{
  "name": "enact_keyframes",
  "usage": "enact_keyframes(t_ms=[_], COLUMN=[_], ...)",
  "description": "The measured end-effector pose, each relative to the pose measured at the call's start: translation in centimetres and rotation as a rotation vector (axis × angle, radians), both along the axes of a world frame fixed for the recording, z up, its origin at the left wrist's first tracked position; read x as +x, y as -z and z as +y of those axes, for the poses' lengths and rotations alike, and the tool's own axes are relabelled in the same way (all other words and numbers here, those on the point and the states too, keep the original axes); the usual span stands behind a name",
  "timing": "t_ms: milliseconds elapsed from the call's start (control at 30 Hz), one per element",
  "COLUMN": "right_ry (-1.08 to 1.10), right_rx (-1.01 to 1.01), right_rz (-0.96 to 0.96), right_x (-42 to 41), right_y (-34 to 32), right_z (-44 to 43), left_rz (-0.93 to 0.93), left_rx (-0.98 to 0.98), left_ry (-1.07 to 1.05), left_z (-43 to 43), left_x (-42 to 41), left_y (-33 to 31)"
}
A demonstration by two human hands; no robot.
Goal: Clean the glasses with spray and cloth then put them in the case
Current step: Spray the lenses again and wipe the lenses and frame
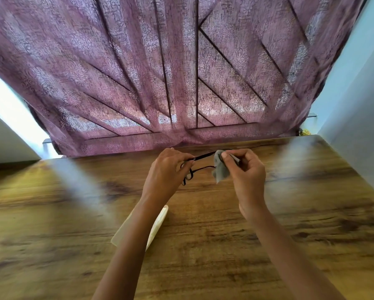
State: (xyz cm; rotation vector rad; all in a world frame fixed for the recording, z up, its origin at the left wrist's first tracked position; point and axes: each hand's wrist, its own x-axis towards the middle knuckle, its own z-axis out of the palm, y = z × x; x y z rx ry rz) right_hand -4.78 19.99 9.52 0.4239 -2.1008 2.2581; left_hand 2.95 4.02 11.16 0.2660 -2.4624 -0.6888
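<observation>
Left hand (167, 167): closed on the black glasses (195, 167), held above the desk (225, 234).
Right hand (245, 169): pinching grey cloth (220, 169) around the frame's right end, probably a lens.
Case (158, 224): pale, likely it; lies on desk under left forearm.
Backdrop: purple curtain (160, 72).

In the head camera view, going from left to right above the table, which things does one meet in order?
Cream case lying on the wooden table → left hand holding the black glasses → grey cloth → right hand pinching the cloth.
</observation>
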Motion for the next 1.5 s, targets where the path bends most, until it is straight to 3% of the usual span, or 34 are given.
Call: enact_keyframes(t_ms=[133,267,433,667,1500], right_ry=[-0.024,-0.140,-0.210,-0.280,-0.158], right_rx=[0.235,0.473,0.581,0.778,0.639], right_rz=[0.500,0.707,0.720,0.895,0.816], right_x=[0.5,0.2,-0.6,-1.5,-4.1], right_y=[-0.8,-0.7,-1.0,-1.8,-0.6], right_z=[-0.8,-1.3,-1.1,-1.5,0.8], left_rz=[0.014,0.032,0.040,0.064,0.132], left_rx=[-0.038,-0.089,-0.135,-0.186,-0.198], left_ry=[0.059,0.104,0.117,0.159,0.123], left_z=[0.7,0.7,0.5,0.3,-1.8], left_x=[-0.3,-0.1,0.1,0.1,0.7], left_y=[0.0,-0.1,-0.2,-0.2,-0.4])
